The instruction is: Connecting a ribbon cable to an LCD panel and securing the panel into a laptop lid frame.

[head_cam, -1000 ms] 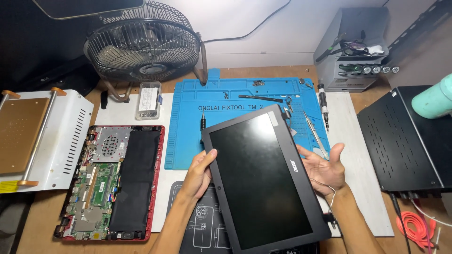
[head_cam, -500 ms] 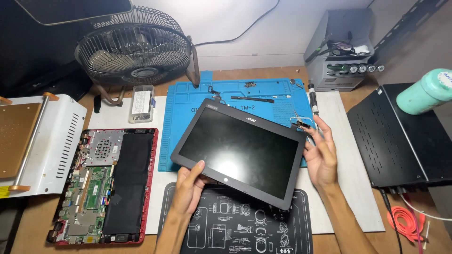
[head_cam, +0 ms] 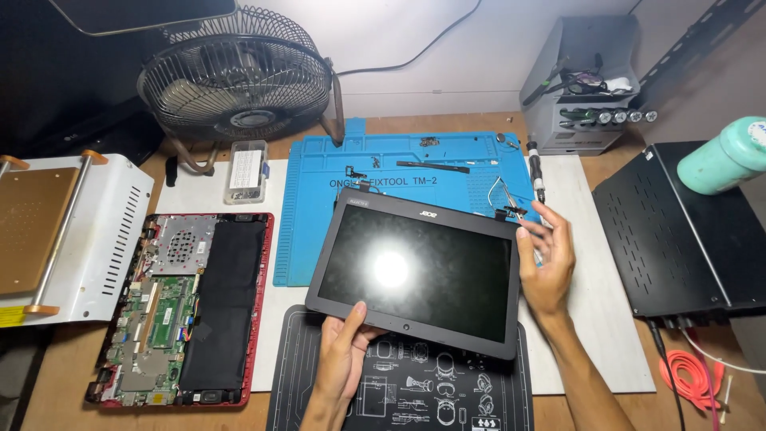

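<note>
Holding the black rectangular laptop screen panel (head_cam: pixel 419 271) over the blue silicone mat (head_cam: pixel 319 215), left hand (head_cam: pixel 345 359) and right hand (head_cam: pixel 546 259) gripping its edges, we judge its dangling hinges could snag

A detached laptop screen panel (head_cam: pixel 419 271) sits mid-tabletop over two work mats, an opened laptop base (head_cam: pixel 179 307) to its left, a fan (head_cam: pixel 235 76) behind, a metal box (head_cam: pixel 678 231) right.
</note>
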